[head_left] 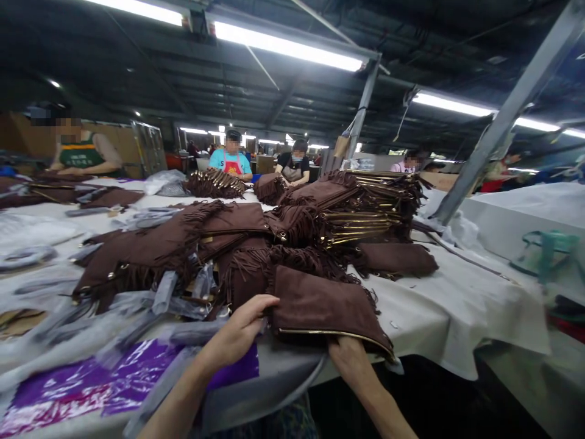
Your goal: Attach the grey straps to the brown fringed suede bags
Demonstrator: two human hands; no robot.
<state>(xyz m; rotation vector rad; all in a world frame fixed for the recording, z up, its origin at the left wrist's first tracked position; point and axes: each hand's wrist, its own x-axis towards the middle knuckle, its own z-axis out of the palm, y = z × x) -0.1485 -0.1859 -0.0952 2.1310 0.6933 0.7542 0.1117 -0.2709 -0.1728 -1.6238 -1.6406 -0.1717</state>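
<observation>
A dark brown zippered pouch (326,302) with a fringed edge lies near the table's front edge, its gold zipper side facing me. My left hand (249,323) pinches the pouch's left edge between thumb and fingers. At the zipper side, my right hand (347,353) reaches in or under the pouch; its fingers are hidden, and I cannot tell which. Just behind lie more brown fringed pouches (141,244), overlapping in a loose heap. A single folded brown pouch (397,259) rests farther right.
A tall stack of pouches with gold zippers (361,225) stands at the back. Clear plastic wrapping (132,305) and purple plastic (105,378) cover the front left. Several co-workers sit across the table, one in a red apron (232,166). A slanted metal post (503,122) rises at right.
</observation>
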